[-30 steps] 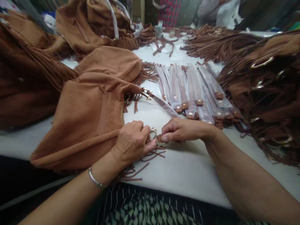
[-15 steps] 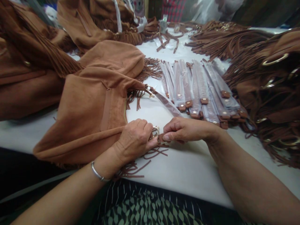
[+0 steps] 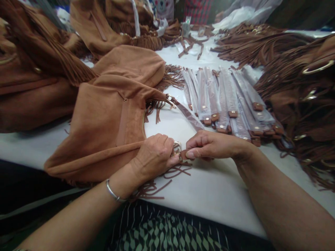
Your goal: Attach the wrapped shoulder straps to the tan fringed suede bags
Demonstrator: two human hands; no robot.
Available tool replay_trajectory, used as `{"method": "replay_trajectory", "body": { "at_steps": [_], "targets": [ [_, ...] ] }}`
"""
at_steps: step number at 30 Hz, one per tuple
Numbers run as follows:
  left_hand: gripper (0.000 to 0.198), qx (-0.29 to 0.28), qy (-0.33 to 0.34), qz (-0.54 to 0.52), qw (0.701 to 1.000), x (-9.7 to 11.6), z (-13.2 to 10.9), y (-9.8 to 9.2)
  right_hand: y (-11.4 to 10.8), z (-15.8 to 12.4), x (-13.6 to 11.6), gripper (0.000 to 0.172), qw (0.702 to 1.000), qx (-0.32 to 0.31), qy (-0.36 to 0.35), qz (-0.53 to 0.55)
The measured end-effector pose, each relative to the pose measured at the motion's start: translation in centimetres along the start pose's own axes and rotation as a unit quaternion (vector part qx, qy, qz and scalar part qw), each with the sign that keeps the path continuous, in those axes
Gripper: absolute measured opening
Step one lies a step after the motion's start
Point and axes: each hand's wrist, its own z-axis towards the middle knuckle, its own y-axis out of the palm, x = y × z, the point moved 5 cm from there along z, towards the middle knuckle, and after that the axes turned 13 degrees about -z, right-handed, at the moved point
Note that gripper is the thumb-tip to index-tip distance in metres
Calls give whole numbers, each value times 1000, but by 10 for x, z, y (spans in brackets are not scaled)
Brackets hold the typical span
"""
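A tan suede handbag [image 3: 102, 122] lies on its side on the white table. Closed around its near corner, my left hand [image 3: 157, 151] grips the bag by a gold metal ring [image 3: 177, 146]. Just to the right, my right hand [image 3: 209, 144] pinches the brown end tab of a strap [image 3: 192, 116] between thumb and fingers, close against the ring's hardware. The strap's middle is wrapped in clear plastic, and its far end joins the bag's other corner at a metal clasp [image 3: 171, 100]. Fingers partly hide the hardware between my hands. Brown fringe [image 3: 180, 169] hangs below.
Several plastic-wrapped straps [image 3: 225, 101] lie in a row beyond my right hand. Fringed brown pieces with gold rings [image 3: 300, 104] are heaped at right. More tan bags [image 3: 34, 94] are piled at left and behind. A person in red check [image 3: 197, 12] is across the table [image 3: 217, 188].
The whole view has shifted slightly, so everything appears a little further right. Both hands keep the same hold on the bag and strap end.
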Motion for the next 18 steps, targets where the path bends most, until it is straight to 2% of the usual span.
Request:
{"method": "replay_trajectory", "body": {
  "at_steps": [18],
  "targets": [
    [22, 16, 3, -23, 1000, 2, -1, -3, 1, 1, 2, 38, 999, -16, 34, -4]
  ]
}}
